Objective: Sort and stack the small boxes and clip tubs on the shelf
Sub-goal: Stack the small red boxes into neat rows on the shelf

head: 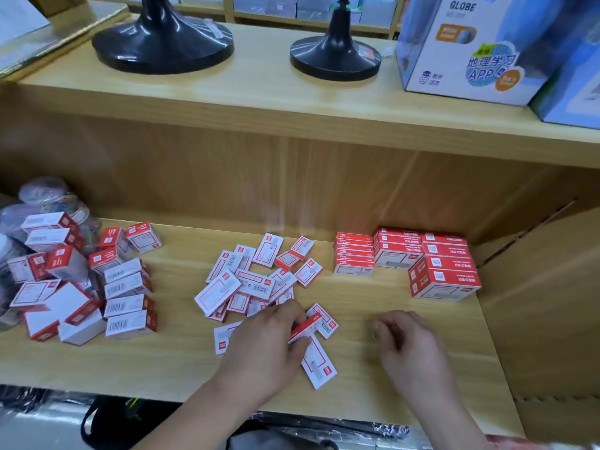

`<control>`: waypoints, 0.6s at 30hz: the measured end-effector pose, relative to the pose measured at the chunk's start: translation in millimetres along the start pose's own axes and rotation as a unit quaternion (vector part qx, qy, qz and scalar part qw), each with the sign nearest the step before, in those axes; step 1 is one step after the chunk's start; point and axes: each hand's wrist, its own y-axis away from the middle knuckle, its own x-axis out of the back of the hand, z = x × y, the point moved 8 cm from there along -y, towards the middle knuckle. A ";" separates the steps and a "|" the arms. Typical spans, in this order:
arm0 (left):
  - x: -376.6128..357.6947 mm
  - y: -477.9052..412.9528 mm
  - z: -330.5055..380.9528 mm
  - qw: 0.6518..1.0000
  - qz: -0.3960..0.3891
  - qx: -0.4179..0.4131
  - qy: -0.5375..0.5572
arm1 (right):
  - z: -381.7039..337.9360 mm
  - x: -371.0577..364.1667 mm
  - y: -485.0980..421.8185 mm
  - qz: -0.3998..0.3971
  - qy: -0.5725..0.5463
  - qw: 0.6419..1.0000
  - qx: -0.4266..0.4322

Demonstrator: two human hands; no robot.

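At the front of the lower shelf (181, 362), centre: left hand (266, 342), fingers and thumb curled round one small red box (303, 329), which is held tilted on its edge; whether it touches the board cannot be told

Right hand (412, 345): just to the right, apart from the left hand, palm down over bare wood, fingers loosely curled, nothing seen in them

Around the left hand: three flat white boxes lying face up, one near the wrist (319, 365), one behind the red box (326, 319), one partly hidden at the hand's left (222, 339)

Behind the hands: loose pile (250, 280) of small flat red-and-white boxes, unsorted, overlapping, at mixed angles

Right rear corner: stacked red boxes, squared up against the back panel, as one narrow stack (354, 254), a middle stack (397, 251) touching it, and a wider stack (444, 271) nearest the side wall

Left end: heap of larger white-and-red boxes (97, 287), some in a rough column with barcodes up, others tumbled

Far left, behind that heap: clear clip tubs (48, 196), blurred, contents not readable

Upper shelf: two black round stand bases (162, 43), (334, 56), and a blue-and-white carton marked GLOBE (461, 50) at the right
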 end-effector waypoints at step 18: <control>11.0 -0.6 8.0 0.969 0.003 0.023 0.247 | -53.9 -9.2 5.4 -0.094 -0.406 0.903 -0.107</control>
